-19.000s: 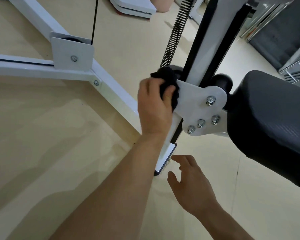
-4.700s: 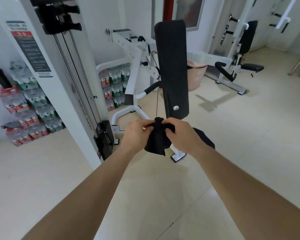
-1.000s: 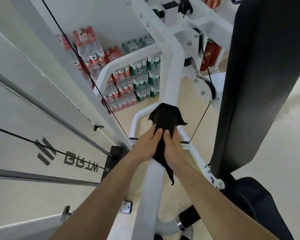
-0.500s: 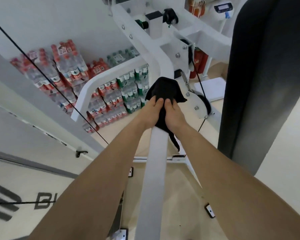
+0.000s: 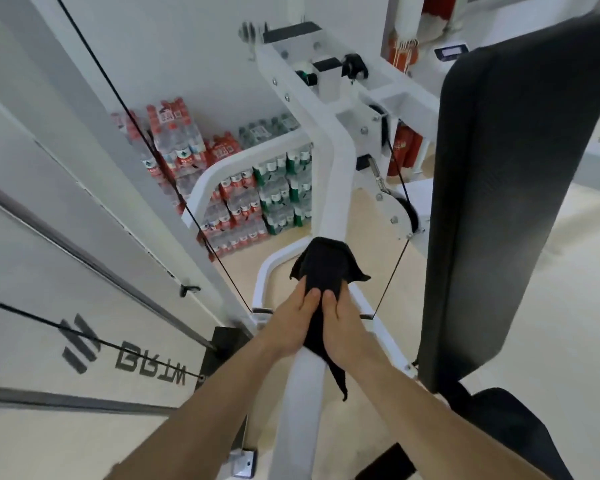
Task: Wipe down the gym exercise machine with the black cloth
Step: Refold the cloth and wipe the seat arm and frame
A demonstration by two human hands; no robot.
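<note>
Your left hand and right hand side by side at frame centre, both grips pinching the crumpled black cloth, draped over the machine's white metal bar, tall black padded backrest right.

Beige floor under the white machine frame, stacked bottled-water packs along the wall.

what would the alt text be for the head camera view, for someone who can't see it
Seen from above, a person's left hand and right hand press a black cloth around a white frame bar of a gym machine. A tall black back pad stands to the right, and stacked packs of bottled water sit against the wall behind.
</note>
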